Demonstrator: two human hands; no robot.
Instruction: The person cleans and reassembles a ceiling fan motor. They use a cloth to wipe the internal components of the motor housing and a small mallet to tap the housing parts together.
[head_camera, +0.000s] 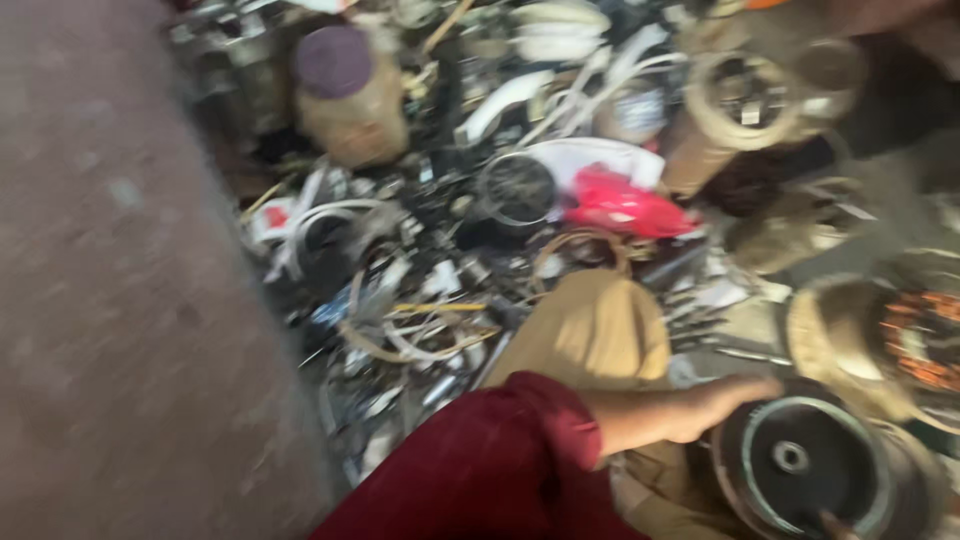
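Holding: the left hand lies on the top rim of a round dark metal drum, fingers curved over its edge; the grip looks closed on the rim, though blur hides the fingertips
Right hand: only a fingertip shows at the drum's lower edge (too little to tell its grip)
Drum: at lower right, face up, with a pale ring around a dark disc and a small hub in the middle; it sits just beside the person's knee
Sleeve: dark red, ending short of the wrist; tan trousers cover the knee
Right of the drum: a motor with orange copper windings inside a pale housing
Pile: a heap of scrap parts fills the middle; a red plastic piece, a round black wire guard, and a jar with a purple lid near the top
Floor: bare grey concrete to the left; the whole view is blurred
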